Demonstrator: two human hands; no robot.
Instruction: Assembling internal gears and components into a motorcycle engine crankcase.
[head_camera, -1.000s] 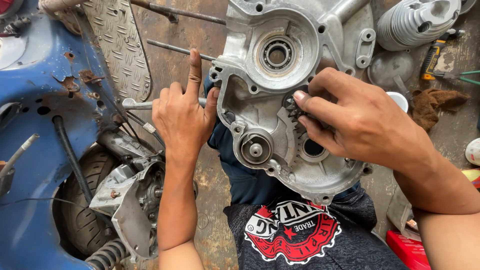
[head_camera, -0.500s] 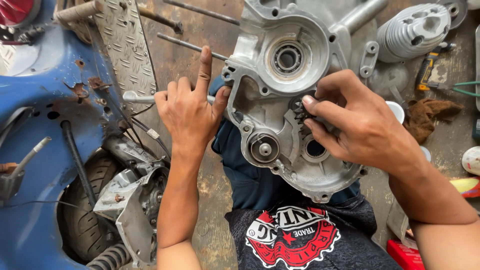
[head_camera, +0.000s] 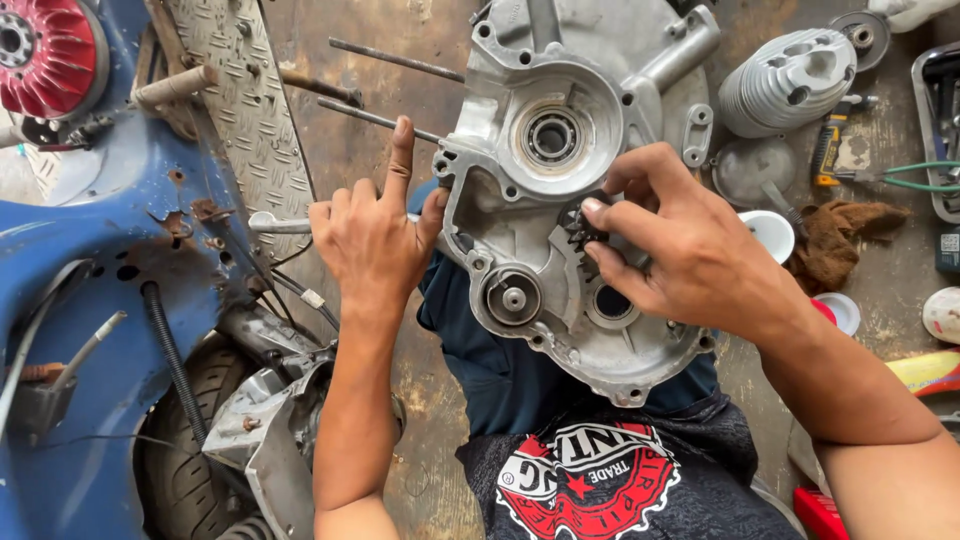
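Seating gear into casing, right hand pinching it; left hand bracing 9 o'clock edge, forefinger out; not yet home.

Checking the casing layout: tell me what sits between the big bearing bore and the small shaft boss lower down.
Head view: only bare cast casing wall between the bearing bore and shaft boss.

A stained, oil-dark floor carried everything. On it lay two thin metal rods, a finned grey cylinder, a round grey cover, a brown rag, a yellow-handled tool and a small white cup.
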